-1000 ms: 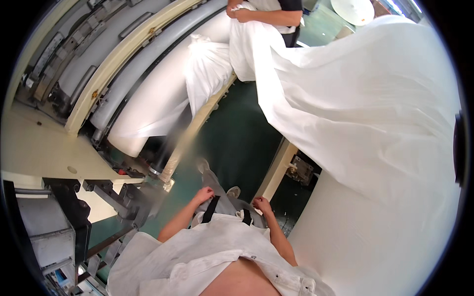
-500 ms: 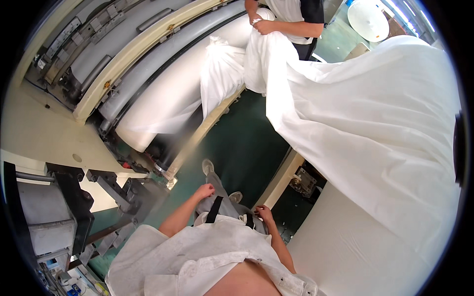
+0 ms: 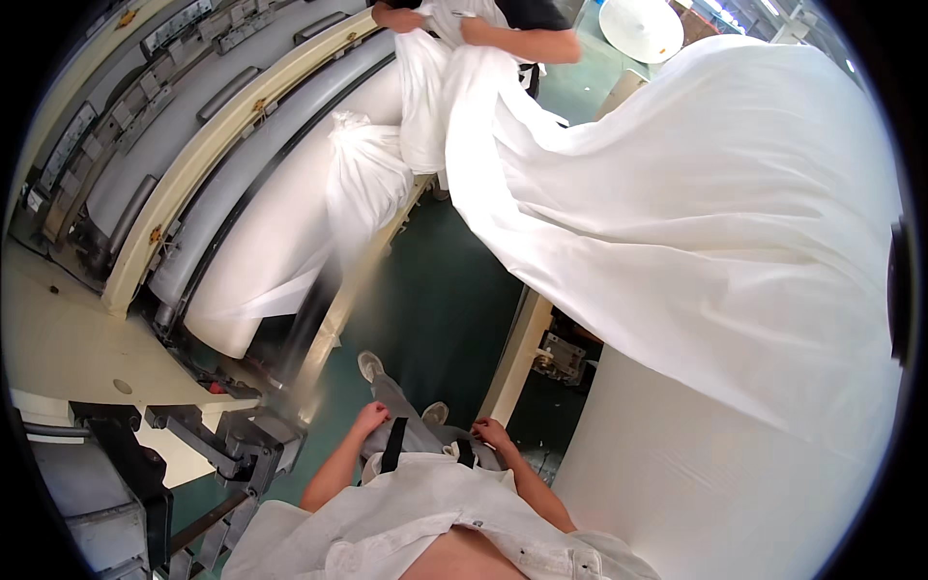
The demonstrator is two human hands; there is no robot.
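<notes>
A large ironing machine (image 3: 193, 174) (cream-framed) stands on green floor (image 3: 435, 309).

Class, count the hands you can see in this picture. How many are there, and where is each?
3: the left hand and right hand low at the waist, and a co-worker's hand gripping the white sheet at top. That person's other hand is hidden.

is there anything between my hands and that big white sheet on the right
Nothing solid. Your left hand and right hand rest low at your waist by the black straps. Only open air above the green floor separates them from the white sheet, which a co-worker's hands hold at the far end.
</notes>
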